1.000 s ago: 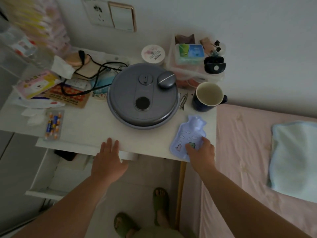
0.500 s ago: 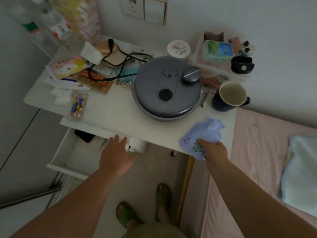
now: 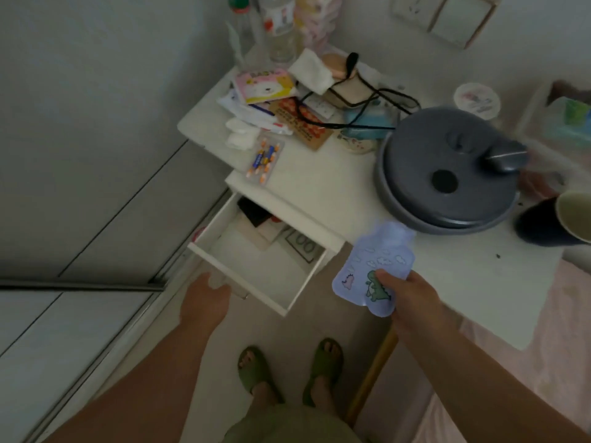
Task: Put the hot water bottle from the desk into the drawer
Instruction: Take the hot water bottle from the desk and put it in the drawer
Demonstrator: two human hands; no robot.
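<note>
The right hand (image 3: pixel 407 294) grips the hot water bottle (image 3: pixel 371 266) beside the open drawer (image 3: pixel 256 276), whose front the left hand (image 3: pixel 204 302) grasps.

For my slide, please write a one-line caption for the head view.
Right hand holds the hot water bottle beside the open drawer; left hand at its front.

Right hand (image 3: pixel 412 295) grips hot water bottle (image 3: pixel 371 266) (drawer (image 3: pixel 256 266) seemingly open).

In your open drawer (image 3: pixel 256 266), a paper (image 3: pixel 303 249) shows what look like two zeros, "00". Lettering on the pink packet (image 3: pixel 263 86) on the desk (image 3: pixel 319 183) is too blurred to read.
</note>
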